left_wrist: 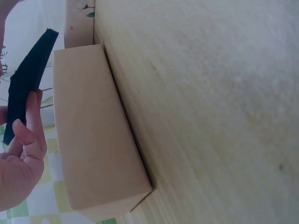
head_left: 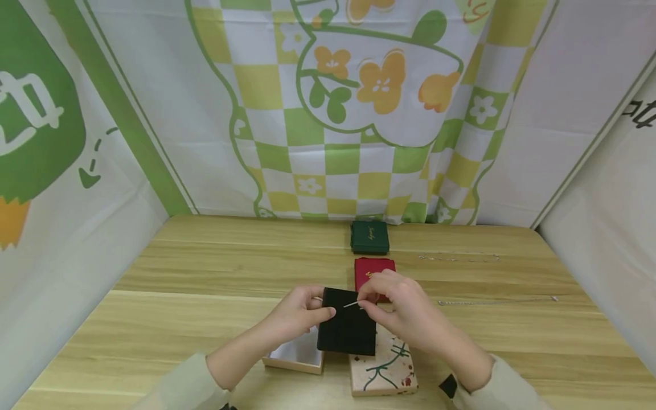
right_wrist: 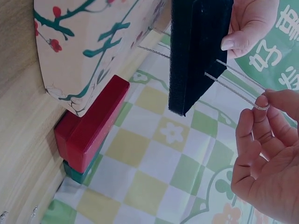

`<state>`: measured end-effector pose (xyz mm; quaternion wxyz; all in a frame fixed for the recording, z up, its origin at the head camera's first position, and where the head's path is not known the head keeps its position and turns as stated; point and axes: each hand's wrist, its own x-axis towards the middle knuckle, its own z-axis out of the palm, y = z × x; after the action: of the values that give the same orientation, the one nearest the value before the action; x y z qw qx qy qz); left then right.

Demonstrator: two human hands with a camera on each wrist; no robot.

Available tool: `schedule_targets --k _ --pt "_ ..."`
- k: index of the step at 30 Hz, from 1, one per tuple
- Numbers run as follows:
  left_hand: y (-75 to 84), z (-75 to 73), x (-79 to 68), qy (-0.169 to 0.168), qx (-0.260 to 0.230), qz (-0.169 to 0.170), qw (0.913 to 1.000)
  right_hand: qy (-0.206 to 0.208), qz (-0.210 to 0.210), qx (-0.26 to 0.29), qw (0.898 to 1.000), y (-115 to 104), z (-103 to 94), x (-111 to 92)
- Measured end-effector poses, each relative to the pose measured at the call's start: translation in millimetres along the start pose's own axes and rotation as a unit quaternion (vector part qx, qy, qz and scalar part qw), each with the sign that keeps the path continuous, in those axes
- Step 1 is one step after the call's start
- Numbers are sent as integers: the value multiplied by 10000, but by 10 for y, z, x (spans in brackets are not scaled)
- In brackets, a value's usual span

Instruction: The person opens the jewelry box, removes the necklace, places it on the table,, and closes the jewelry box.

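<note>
My left hand [head_left: 299, 312] grips a flat black pad [head_left: 348, 333] by its left edge, thumb on the face. The pad is tilted above the boxes on the table. With thumb and fingertips my right hand [head_left: 397, 299] pinches a loop of thin silver chain [right_wrist: 233, 89]. Two strands of it run taut from slits in the pad's face to my fingertips in the right wrist view, and more chain shows on the pad's other side. Below the pad are an open box part with a white inside [head_left: 270, 364] and a floral-printed box part [head_left: 379, 378].
A red box [head_left: 365, 267] lies behind my right hand, with a dark green box [head_left: 370, 238] farther back. Two thin silver chains lie on the right of the wooden table, a far necklace [head_left: 461, 261] and a nearer chain [head_left: 497, 302]. A patterned curtain [head_left: 343, 159] hangs at the back.
</note>
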<state>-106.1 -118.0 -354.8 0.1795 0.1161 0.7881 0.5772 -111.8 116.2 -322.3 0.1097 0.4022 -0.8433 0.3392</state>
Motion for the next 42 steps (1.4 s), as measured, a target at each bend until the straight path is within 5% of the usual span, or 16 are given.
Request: schedule_targets --k 20,42 --pt "-5 -6 21 -14 46 2 10000 624 -661 243 9956 0 -79 31" --pt "-12 11 27 0 218 -91 9997 1122 -924 165 9892 -67 -291 64"
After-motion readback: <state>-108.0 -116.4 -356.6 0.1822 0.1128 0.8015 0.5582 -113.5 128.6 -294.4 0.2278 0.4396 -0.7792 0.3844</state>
